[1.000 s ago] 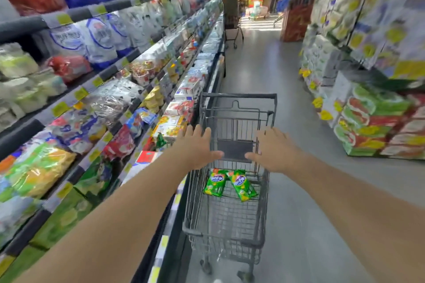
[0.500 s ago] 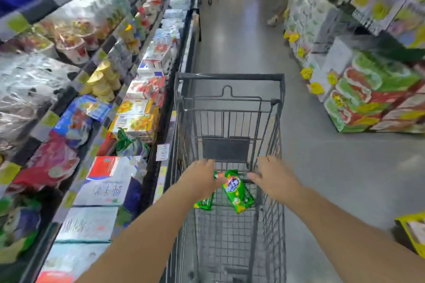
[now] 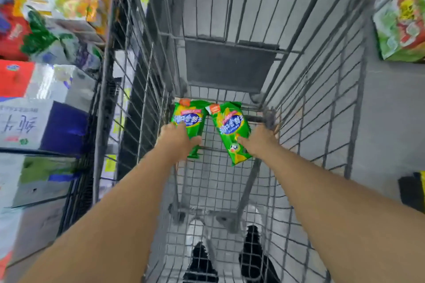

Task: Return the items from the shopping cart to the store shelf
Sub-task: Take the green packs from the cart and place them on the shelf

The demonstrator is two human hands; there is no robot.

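While both arms reach into the wire-mesh cart (image 3: 310,89), left hand (image 3: 176,142) and right hand (image 3: 258,142) each clasp a glossy green packet: left packet (image 3: 192,117), right packet (image 3: 230,126).

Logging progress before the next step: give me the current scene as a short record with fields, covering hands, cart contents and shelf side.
left hand: left hand on the left green packet, thumb under its edge; lift not confirmed
right hand: right hand touching the right green packet; grasp unclear
cart contents: two green packets on the wire floor of the shopping cart
shelf: store shelf to the person's left, stocked with boxes
returned so far: neither packet
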